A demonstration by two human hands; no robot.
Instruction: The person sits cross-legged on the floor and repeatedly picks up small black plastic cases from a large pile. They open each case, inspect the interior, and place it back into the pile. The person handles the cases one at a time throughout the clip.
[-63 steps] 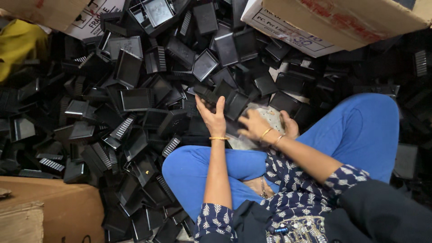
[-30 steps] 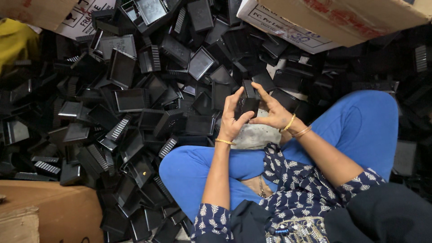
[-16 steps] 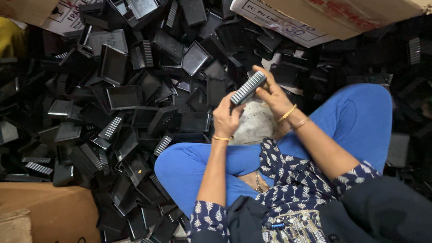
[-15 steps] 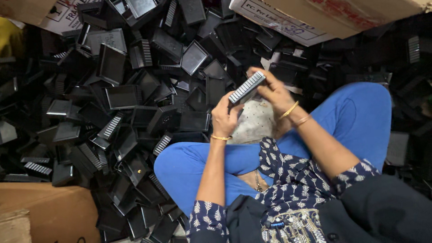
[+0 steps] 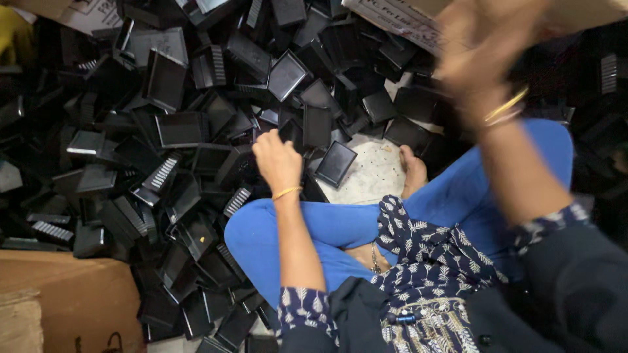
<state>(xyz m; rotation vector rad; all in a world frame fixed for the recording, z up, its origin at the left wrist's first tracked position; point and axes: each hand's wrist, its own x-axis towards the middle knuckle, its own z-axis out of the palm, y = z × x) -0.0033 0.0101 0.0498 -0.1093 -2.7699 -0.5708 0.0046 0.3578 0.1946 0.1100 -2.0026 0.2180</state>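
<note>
Seated person, blue trousers, legs crossed on the floor. Left hand [image 5: 278, 160]: fingers curled down into the near edge of the heap of black plastic trays [image 5: 163, 131], seemingly closing on one; exact grip cannot be told. Square black tray [image 5: 335, 163]: lies flat just right of that hand on the pale floor patch [image 5: 373, 176], nearer the left hand. Right hand [image 5: 481, 59]: raised high, blurred, toward the cardboard box [image 5: 405, 19] at the far edge; finger state cannot be told.
</note>
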